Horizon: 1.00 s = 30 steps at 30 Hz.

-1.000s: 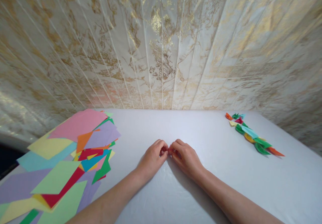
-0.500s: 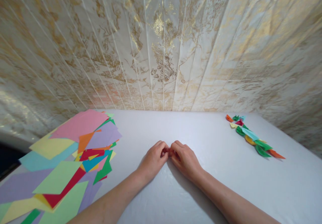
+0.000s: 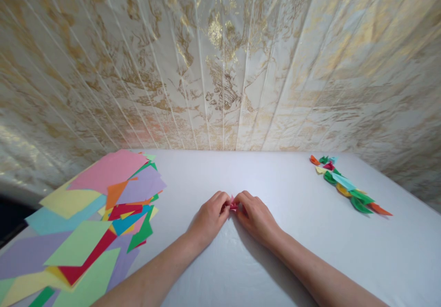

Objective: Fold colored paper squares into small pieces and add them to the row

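Pink paper [image 3: 233, 205] pinched btwn L hand [image 3: 211, 215] & R hand [image 3: 255, 213], above white table [image 3: 237, 169].

Small pink folded piece [image 3: 233, 204], centre of the dial: paper, creased; finish too small to judge. Broad white tabletop [image 3: 275, 178], beneath: smooth, low sheen, faint wrinkles toward 6 o'clock; substance uncertain. Multicoloured flat, straight-edged sheets [image 3: 77, 243], 9 o'clock from the pink piece: paper, matt, smooth, evenly coloured. Multicoloured small folded shapes [image 3: 361, 201], 3 o'clock: paper, matt, with crisp folds and some curved faces. White hanging sheet with gold-and-brown print [image 3: 223, 68], 12 o'clock: thin, pleated, creased; cloth or plastic, indeterminate; gold patches glossy, metallic-looking.
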Tool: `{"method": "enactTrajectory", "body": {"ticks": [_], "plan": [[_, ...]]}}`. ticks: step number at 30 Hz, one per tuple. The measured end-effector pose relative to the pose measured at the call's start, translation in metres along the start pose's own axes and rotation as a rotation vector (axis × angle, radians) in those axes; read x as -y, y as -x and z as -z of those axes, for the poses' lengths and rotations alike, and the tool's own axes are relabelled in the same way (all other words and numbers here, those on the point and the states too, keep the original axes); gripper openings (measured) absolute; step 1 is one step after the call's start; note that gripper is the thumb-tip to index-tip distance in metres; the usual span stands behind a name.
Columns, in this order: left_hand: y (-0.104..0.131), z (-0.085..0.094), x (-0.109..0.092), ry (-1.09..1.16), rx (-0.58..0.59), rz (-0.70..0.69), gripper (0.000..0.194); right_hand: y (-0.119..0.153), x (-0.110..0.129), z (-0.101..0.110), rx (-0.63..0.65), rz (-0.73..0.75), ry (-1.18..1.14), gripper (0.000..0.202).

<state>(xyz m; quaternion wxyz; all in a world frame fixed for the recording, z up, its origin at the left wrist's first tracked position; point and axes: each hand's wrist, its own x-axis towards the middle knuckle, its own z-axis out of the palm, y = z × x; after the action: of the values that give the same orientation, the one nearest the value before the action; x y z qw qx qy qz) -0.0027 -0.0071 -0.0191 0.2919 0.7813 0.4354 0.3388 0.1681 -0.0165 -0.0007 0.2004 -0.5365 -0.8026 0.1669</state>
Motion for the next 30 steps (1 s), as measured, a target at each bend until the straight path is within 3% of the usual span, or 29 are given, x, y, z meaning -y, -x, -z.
{"method": "enactTrajectory", "body": {"ticks": [7,13,19,30], "plan": [[0.001,0.001,-0.001,-0.03,-0.008,0.011,0.015,0.0,0.002,-0.001,0.006,-0.017,0.028,0.015],[-0.002,0.001,-0.005,-0.01,-0.13,0.14,0.012,0.0,0.002,0.0,-0.011,-0.016,0.011,0.021],[-0.004,0.003,-0.013,-0.103,-0.051,0.185,0.028,0.001,0.004,0.0,-0.032,-0.005,0.036,0.022],[-0.006,0.006,-0.011,0.038,-0.021,0.274,0.008,0.001,0.004,-0.002,-0.005,-0.017,0.056,0.022]]}}
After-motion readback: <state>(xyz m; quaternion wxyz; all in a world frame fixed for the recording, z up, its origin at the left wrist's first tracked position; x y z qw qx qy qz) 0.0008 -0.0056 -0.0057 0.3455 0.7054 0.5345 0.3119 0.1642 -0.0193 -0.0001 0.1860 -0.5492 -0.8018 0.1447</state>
